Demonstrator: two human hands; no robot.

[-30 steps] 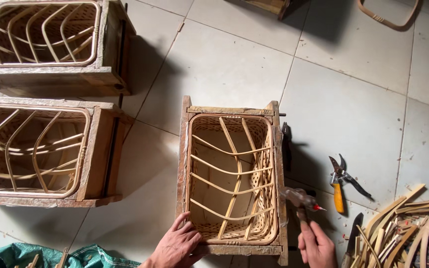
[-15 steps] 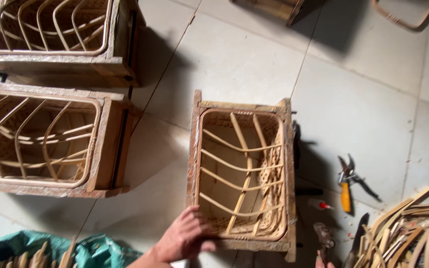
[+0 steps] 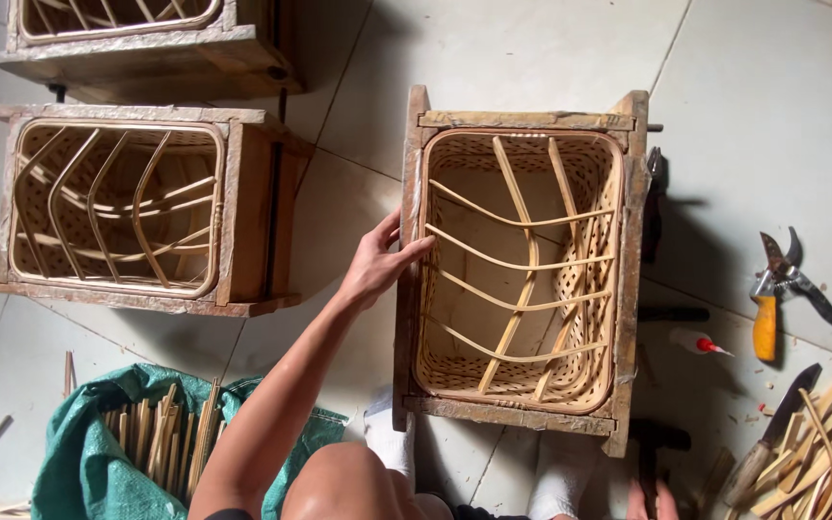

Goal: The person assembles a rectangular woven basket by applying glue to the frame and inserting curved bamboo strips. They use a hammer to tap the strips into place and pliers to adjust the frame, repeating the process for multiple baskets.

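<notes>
My left hand [image 3: 377, 262] rests with fingers spread over the left rail of the rough square wooden mould frame [image 3: 522, 416], gripping nothing. The frame stands on the pale tiled floor [image 3: 493, 48], between my white-socked feet [image 3: 392, 443]. Seated inside it is a half-woven cane basket [image 3: 594, 241], with perforated woven walls and thin bent cane ribs crossing its open mouth. My right hand [image 3: 652, 501] barely shows at the bottom edge; I cannot tell its grip. A second wooden frame holding a ribbed basket [image 3: 117, 207] lies to the left. A green woven sack [image 3: 79, 472] contains cut cane sticks. Yellow-handled pruning shears [image 3: 772, 299] lie to the right.
</notes>
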